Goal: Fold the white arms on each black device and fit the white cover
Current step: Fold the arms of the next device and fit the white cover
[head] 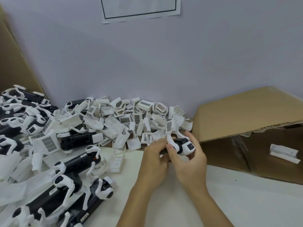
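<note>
Two bare hands meet at the lower centre of the frame over a white table (pixel 229 202) set against a pale lilac wall (pixel 147 63), where a sheet of paper with a dark border (pixel 141 9) hangs at the top. An open cardboard box (pixel 246 112) lies on its side at the right, a white part (pixel 283 153) inside it, and another slab of cardboard (pixel 14 59) leans at the upper left. Black devices with unfolded white arms (pixel 54 190) crowd the lower left; a heap of white covers (pixel 131 117) runs along the wall at centre. The held black device (pixel 182 145) sits just in front of that heap, its long axis running from lower left to upper right, its white camera end (pixel 189 146) pointing right toward the box. The left hand (pixel 155 159) grips its near end, fingers curled around it. The right hand (pixel 191 161) wraps the camera end, thumb pressing one white arm (pixel 172 142).
</note>
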`<action>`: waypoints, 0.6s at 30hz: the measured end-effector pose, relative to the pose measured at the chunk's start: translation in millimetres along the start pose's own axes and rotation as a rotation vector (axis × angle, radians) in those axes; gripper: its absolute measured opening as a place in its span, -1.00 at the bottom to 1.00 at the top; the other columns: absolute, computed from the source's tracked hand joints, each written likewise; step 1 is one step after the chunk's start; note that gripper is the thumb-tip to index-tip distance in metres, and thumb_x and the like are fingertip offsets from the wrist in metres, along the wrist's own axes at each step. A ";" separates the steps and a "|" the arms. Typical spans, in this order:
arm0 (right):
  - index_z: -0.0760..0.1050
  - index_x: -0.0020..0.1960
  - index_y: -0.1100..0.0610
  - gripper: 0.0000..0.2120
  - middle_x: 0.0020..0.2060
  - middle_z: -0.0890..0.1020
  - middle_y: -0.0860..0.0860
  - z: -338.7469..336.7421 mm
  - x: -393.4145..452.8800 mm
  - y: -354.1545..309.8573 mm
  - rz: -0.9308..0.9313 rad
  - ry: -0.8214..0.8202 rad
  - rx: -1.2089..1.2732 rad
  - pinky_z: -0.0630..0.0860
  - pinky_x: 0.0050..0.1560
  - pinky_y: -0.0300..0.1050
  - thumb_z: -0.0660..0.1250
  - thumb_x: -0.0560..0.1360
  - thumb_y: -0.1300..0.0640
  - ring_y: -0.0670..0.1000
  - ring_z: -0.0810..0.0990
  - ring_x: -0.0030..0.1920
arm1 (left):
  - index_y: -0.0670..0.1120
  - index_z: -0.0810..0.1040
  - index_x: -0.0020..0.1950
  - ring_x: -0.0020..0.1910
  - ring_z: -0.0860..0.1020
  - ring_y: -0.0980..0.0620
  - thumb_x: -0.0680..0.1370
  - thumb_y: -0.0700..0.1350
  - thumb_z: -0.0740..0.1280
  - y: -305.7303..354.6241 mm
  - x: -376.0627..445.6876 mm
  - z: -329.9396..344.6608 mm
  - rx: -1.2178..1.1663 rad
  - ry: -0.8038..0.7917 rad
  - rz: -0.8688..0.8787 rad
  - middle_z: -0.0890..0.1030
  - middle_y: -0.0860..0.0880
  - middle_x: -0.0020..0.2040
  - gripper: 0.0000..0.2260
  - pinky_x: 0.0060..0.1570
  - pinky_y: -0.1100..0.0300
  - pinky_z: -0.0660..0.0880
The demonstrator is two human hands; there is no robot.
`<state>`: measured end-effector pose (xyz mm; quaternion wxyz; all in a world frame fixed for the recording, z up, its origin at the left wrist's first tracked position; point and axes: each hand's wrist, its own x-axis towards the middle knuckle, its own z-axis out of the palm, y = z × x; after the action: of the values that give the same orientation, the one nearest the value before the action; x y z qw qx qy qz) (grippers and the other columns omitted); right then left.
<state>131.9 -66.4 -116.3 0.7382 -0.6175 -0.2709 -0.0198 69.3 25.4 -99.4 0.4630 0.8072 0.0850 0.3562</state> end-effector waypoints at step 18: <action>0.26 0.53 -0.03 -0.04 0.28 0.56 -0.23 3.0 -1.3 2.4 0.125 -0.125 -0.027 0.47 0.27 -0.17 0.56 0.22 -0.17 -0.22 0.49 0.33 | 0.19 0.60 0.00 -0.11 0.63 0.15 0.48 -0.36 0.22 -0.3 1.4 -4.3 -0.019 0.077 -0.054 0.67 0.16 -0.10 -0.57 -0.19 0.16 0.61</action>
<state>130.5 -63.5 -118.7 0.7113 -0.6429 -0.2772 0.0616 67.5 29.1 -97.5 0.4763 0.7859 0.1214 0.3753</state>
